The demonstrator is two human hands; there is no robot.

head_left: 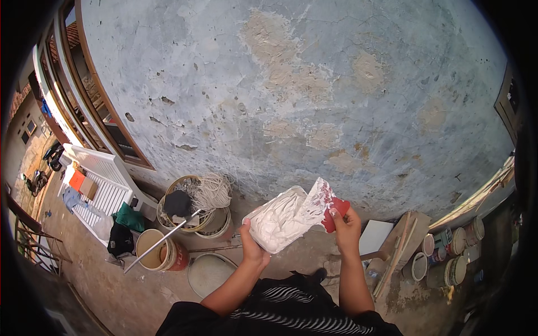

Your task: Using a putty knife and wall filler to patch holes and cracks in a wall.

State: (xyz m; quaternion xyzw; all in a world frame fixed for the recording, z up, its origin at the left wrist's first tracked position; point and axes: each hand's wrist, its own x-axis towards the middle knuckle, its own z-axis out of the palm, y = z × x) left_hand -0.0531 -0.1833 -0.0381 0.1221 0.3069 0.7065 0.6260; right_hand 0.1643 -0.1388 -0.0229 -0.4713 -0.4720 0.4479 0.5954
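My left hand (pixel 253 246) grips the near left side of a shallow tray of thick white putty (pixel 277 219), held in front of me at waist height. In my right hand (pixel 347 225) is a red putty scraper (pixel 333 215), its blade smeared with white putty and overlapping the tray's right end. Fingers of both hands are closed on what they hold. Ahead stands a worn blue-grey wall (pixel 213 73) with beige filled patches (pixel 370 73) and several small chips.
At left are a white slatted bench (pixel 100 204) with cloths and boxes, a bucket with a pole (pixel 162 252), and a tub holding a bundle of rope (pixel 212 191). A round lid (pixel 210 274) lies near my feet. Planks (pixel 395 255) and several paint buckets (pixel 417 267) stand right.
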